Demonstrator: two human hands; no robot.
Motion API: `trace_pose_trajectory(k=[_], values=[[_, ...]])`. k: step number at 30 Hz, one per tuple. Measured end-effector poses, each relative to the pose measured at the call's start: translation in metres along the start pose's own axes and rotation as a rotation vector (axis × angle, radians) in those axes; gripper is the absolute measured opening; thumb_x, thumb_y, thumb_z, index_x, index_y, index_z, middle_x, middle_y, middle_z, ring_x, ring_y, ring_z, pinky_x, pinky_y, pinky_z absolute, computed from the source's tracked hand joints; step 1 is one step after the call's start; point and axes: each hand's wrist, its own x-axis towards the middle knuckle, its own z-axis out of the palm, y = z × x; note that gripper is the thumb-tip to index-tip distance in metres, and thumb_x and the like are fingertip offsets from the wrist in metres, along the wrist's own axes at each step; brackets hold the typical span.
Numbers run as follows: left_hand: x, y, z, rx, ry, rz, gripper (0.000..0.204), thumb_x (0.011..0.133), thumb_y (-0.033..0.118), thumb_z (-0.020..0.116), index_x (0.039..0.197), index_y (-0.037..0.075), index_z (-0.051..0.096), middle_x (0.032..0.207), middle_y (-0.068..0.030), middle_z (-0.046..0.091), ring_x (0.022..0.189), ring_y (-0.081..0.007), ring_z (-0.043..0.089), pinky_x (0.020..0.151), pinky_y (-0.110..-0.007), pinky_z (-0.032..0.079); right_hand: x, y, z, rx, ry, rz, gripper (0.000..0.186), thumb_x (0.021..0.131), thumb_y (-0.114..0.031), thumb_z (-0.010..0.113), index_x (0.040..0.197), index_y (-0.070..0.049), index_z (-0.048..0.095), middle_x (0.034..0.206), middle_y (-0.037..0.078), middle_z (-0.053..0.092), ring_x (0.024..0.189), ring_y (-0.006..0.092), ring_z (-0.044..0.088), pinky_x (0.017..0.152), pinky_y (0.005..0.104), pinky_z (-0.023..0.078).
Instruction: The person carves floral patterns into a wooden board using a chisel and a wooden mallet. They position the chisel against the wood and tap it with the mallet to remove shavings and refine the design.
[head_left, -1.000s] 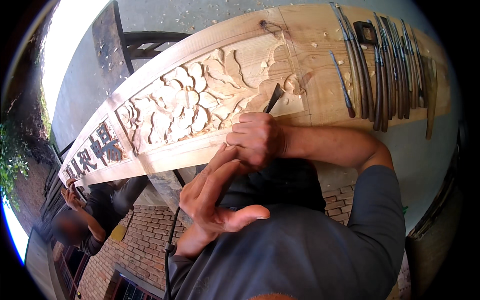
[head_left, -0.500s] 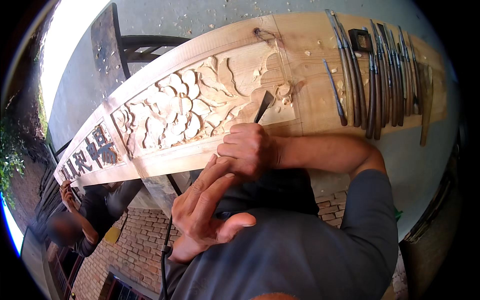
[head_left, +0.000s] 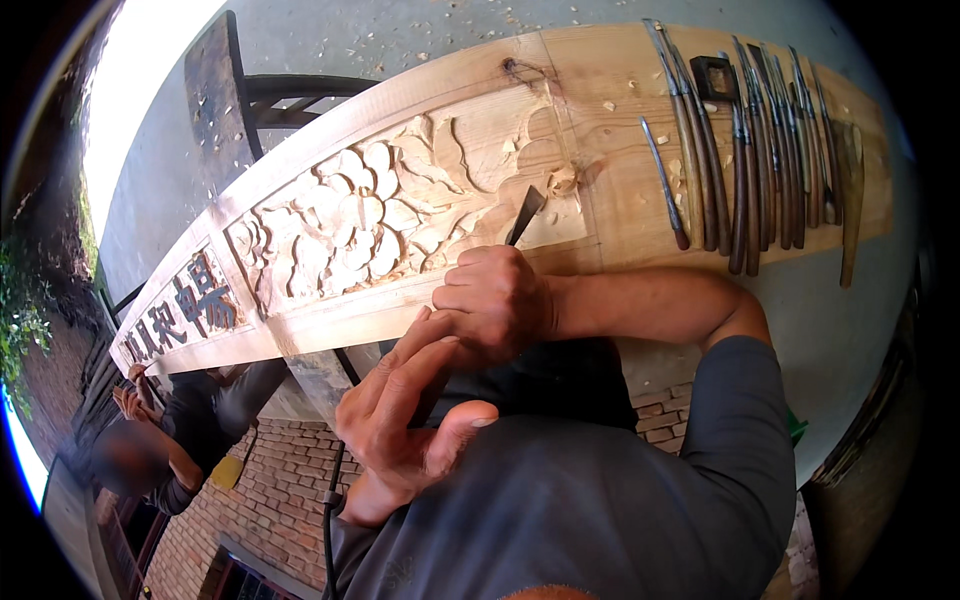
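My right hand (head_left: 497, 300) is closed in a fist around a wood chisel (head_left: 526, 213); its handle is hidden in the fist. The flared metal blade points away, over the lower right part of a recessed flower carving (head_left: 365, 212) in a long pale wooden board (head_left: 480, 55). My left hand (head_left: 405, 415) is open, thumb apart and fingers stretched out, with the fingertips against the near side of my right fist. Beyond the blade, a small cluster of curled shavings (head_left: 563, 180) lies in the panel's right corner.
Several carving tools (head_left: 770, 150) lie in a row on the board's right end, beside a small dark square box (head_left: 714, 78). One thin chisel (head_left: 663, 180) lies apart, nearer the carving. At the far left, a co-worker's hand (head_left: 132, 400) is at the board near dark carved characters (head_left: 205, 298).
Loose shavings beside the blade have shifted away from it, baring more of the panel corner. My hands hold nearly the same pose. The co-worker's hand has moved slightly.
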Motion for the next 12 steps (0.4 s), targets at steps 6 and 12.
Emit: trace_pose_trajectory(k=[6, 12], values=[[0.009, 0.004, 0.000, 0.076, -0.020, 0.028, 0.060, 0.087, 0.044, 0.098, 0.115, -0.005, 0.078, 0.111, -0.0243, 0.083, 0.107, -0.0419, 0.084, 0.090, -0.042, 0.068, 0.002, 0.003, 0.003, 0.031, 0.048, 0.017, 0.033, 0.091, -0.030, 0.078, 0.071, -0.014, 0.056, 0.067, 0.004, 0.051, 0.053, 0.0236, 0.056, 0.050, 0.0405, 0.045], [0.001, -0.007, 0.007, 0.164, -0.025, 0.007, 0.067, 0.092, 0.050, 0.093, 0.118, -0.010, 0.079, 0.116, -0.0283, 0.083, 0.110, -0.0418, 0.084, 0.093, -0.042, 0.067, -0.001, 0.011, 0.003, -0.015, 0.009, -0.029, 0.033, 0.089, -0.030, 0.079, 0.072, -0.013, 0.057, 0.067, 0.003, 0.050, 0.053, 0.0233, 0.056, 0.051, 0.0406, 0.045]])
